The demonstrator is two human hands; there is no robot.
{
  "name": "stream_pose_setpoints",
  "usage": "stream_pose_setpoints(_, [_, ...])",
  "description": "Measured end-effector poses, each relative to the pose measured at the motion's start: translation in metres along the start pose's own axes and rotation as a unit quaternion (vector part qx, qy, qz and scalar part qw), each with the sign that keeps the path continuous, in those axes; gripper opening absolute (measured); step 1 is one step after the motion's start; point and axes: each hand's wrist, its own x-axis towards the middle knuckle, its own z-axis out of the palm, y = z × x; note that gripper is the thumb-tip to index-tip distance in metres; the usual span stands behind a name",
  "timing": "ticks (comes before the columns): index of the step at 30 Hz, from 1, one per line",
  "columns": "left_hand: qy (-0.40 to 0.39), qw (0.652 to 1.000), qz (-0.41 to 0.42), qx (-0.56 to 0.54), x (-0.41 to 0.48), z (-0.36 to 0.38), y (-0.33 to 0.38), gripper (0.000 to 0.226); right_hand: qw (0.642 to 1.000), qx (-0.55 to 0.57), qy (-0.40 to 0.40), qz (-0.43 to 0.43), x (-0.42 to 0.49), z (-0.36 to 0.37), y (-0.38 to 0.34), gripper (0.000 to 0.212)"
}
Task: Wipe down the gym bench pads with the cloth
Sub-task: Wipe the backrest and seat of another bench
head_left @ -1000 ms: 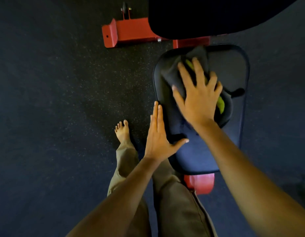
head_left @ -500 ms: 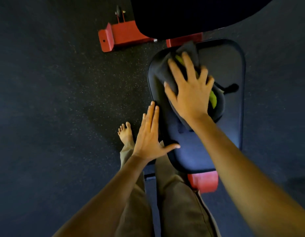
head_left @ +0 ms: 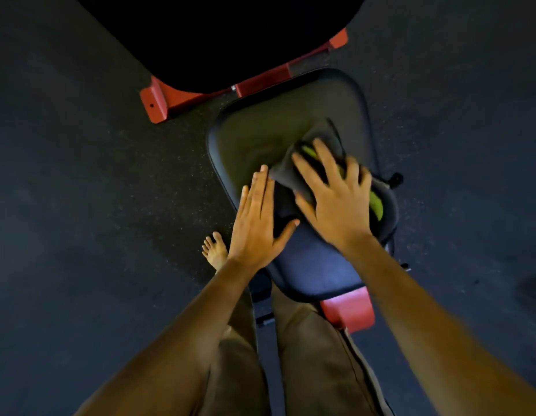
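A dark padded bench seat (head_left: 260, 136) fills the middle of the head view. On its right half lies a dark grey cloth (head_left: 316, 136) with green showing in its folds. My right hand (head_left: 335, 202) presses flat on the cloth with fingers spread. My left hand (head_left: 256, 223) lies flat on the seat's left edge, fingers straight and together, thumb out toward the cloth. A larger black back pad (head_left: 218, 37) sits above the seat.
The red bench frame (head_left: 154, 102) runs under the back pad, and a red foot (head_left: 349, 310) sticks out below the seat. A black knob (head_left: 395, 178) juts from the seat's right side. My bare foot (head_left: 214, 250) stands on the dark speckled floor (head_left: 80, 205).
My right hand has slid the cloth from the seat's upper left toward its right side. My left hand has moved up onto the seat's left edge. The camera view has tilted.
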Motion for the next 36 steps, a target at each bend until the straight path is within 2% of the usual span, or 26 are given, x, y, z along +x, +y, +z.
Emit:
stream_pose_setpoints(1, [-0.007, 1.000, 0.005, 0.009, -0.001, -0.002, -0.002, 0.083, 1.000, 0.002, -0.007, -0.007, -0.018, 0.000, 0.007, 0.052])
stream_pose_setpoints(2, [-0.010, 1.000, 0.011, 0.019, -0.002, -0.004, -0.003, 0.081, 1.000, 0.001, -0.007, 0.023, -0.029, -0.001, 0.015, 0.052])
stream_pose_setpoints(4, [-0.012, 0.999, 0.025, 0.034, -0.001, -0.008, -0.002, 0.078, 0.987, 0.013, -0.002, 0.157, -0.022, -0.006, 0.025, 0.053])
stream_pose_setpoints(6, [-0.020, 0.999, 0.029, 0.034, 0.003, -0.012, -0.001, 0.073, 0.953, 0.044, -0.016, 0.300, 0.006, -0.010, 0.021, 0.058])
stream_pose_setpoints(7, [-0.020, 0.999, 0.030, 0.033, 0.006, -0.013, 0.000, 0.070, 0.940, 0.060, -0.031, 0.335, 0.019, -0.012, 0.015, 0.060])
stream_pose_setpoints(8, [-0.024, 0.998, 0.039, 0.037, 0.012, -0.015, 0.002, 0.068, 0.937, 0.068, -0.033, 0.340, 0.027, -0.014, 0.007, 0.061])
stream_pose_setpoints(10, [-0.033, 0.996, 0.060, 0.052, 0.022, -0.018, 0.000, 0.064, 0.965, 0.056, -0.009, 0.257, 0.019, -0.013, -0.010, 0.063])
stream_pose_setpoints(12, [-0.042, 0.994, 0.080, 0.069, 0.032, -0.024, -0.006, 0.061, 0.985, 0.038, -0.021, 0.168, -0.013, -0.007, -0.023, 0.064])
stream_pose_setpoints(14, [-0.057, 0.989, 0.113, 0.074, 0.045, -0.033, -0.014, 0.060, 0.982, 0.030, -0.034, 0.183, -0.047, -0.006, -0.026, 0.062])
stream_pose_setpoints(16, [-0.071, 0.983, 0.146, 0.083, 0.059, -0.044, -0.022, 0.059, 0.952, 0.031, -0.026, 0.305, -0.052, -0.006, -0.030, 0.061])
stream_pose_setpoints(19, [-0.106, 0.969, 0.202, 0.091, 0.077, -0.059, -0.034, 0.059, 0.841, 0.077, 0.013, 0.536, -0.009, -0.008, -0.045, 0.063])
stream_pose_setpoints(20, [-0.125, 0.962, 0.224, 0.094, 0.084, -0.064, -0.040, 0.059, 0.814, 0.081, 0.018, 0.576, 0.010, -0.008, -0.056, 0.065])
stream_pose_setpoints(21, [-0.142, 0.955, 0.243, 0.095, 0.088, -0.067, -0.044, 0.059, 0.809, 0.083, 0.016, 0.582, 0.024, -0.008, -0.066, 0.066])
stream_pose_setpoints(25, [-0.191, 0.920, 0.327, 0.105, 0.101, -0.075, -0.061, 0.057, 0.878, 0.068, 0.015, 0.474, 0.004, 0.003, -0.120, 0.065])
stream_pose_setpoints(27, [-0.201, 0.911, 0.343, 0.111, 0.105, -0.079, -0.066, 0.057, 0.875, 0.056, 0.010, 0.480, -0.030, 0.008, -0.136, 0.063])
stream_pose_setpoints(28, [-0.205, 0.905, 0.356, 0.112, 0.107, -0.079, -0.066, 0.057, 0.849, 0.059, 0.008, 0.524, -0.045, 0.009, -0.138, 0.063])
stream_pose_setpoints(29, [-0.203, 0.902, 0.364, 0.111, 0.107, -0.079, -0.067, 0.056, 0.809, 0.069, 0.016, 0.584, -0.053, 0.007, -0.135, 0.064])
stream_pose_setpoints(32, [-0.202, 0.896, 0.378, 0.114, 0.108, -0.079, -0.072, 0.057, 0.640, 0.089, 0.049, 0.761, -0.028, 0.002, -0.117, 0.068])
stream_pose_setpoints(33, [-0.205, 0.894, 0.382, 0.117, 0.108, -0.078, -0.072, 0.057, 0.610, 0.104, 0.042, 0.784, -0.011, 0.001, -0.114, 0.069])
stream_pose_setpoints(34, [-0.204, 0.893, 0.383, 0.117, 0.109, -0.077, -0.072, 0.057, 0.619, 0.121, 0.038, 0.775, 0.006, 0.000, -0.114, 0.070])
stream_pose_setpoints(35, [-0.205, 0.891, 0.386, 0.119, 0.110, -0.076, -0.073, 0.057, 0.656, 0.129, 0.042, 0.743, 0.019, 0.002, -0.121, 0.069])
stream_pose_setpoints(36, [-0.204, 0.890, 0.389, 0.121, 0.111, -0.076, -0.074, 0.057, 0.711, 0.125, 0.049, 0.690, 0.025, 0.005, -0.134, 0.067])
